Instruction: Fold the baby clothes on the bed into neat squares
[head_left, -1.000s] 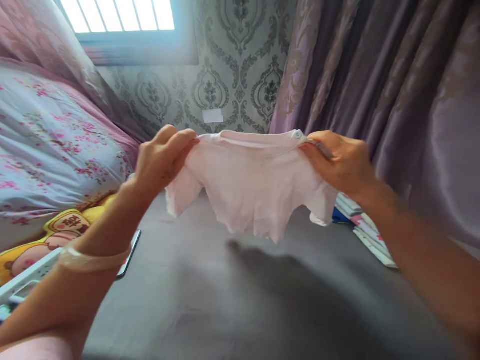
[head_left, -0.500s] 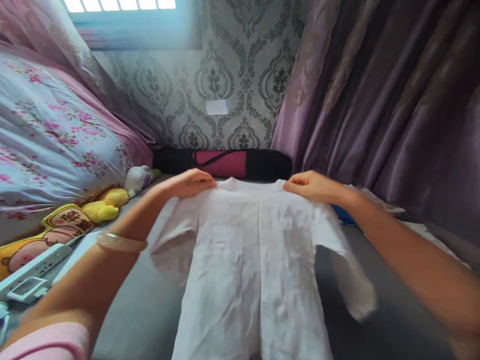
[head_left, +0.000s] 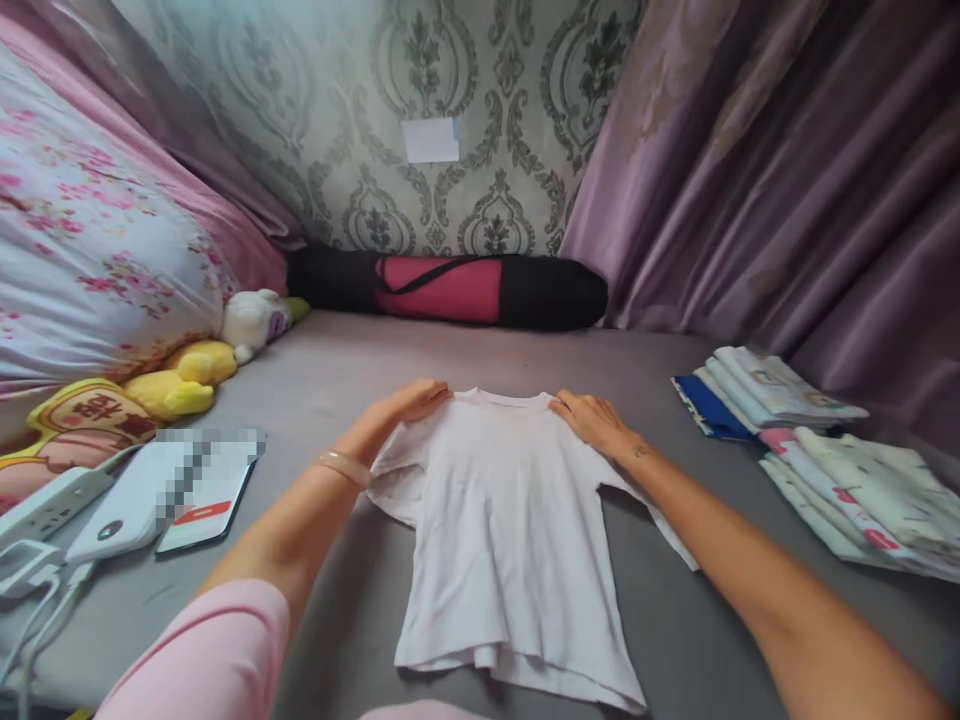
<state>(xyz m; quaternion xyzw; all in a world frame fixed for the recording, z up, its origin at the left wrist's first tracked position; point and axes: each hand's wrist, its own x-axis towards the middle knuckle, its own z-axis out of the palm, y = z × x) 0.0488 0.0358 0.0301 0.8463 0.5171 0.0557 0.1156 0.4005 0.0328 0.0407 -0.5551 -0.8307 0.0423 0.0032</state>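
Observation:
A small white long-sleeved shirt (head_left: 517, 520) lies spread on the grey bed sheet (head_left: 480, 350), its neckline pointing away from me and its hem loosely creased near me. My left hand (head_left: 421, 398) is closed on the shirt's left shoulder, beside the collar. At the opposite shoulder, my right hand (head_left: 589, 415) pinches the cloth by the collar. The left sleeve is partly folded behind my forearm, and the right sleeve runs out beneath my other forearm.
On the right lie folded clothes (head_left: 787, 385) and a second folded pile (head_left: 862, 495). A power strip (head_left: 56, 505), a white power bank (head_left: 124, 510), a phone (head_left: 214, 500) and plush toys (head_left: 180, 380) are on the left. A black-and-pink long bag (head_left: 450, 290) lies along the wall.
The shirt has come down from being held up in the air onto the sheet. Both hands have lowered with it, still gripping the shoulders, and the view has tilted down.

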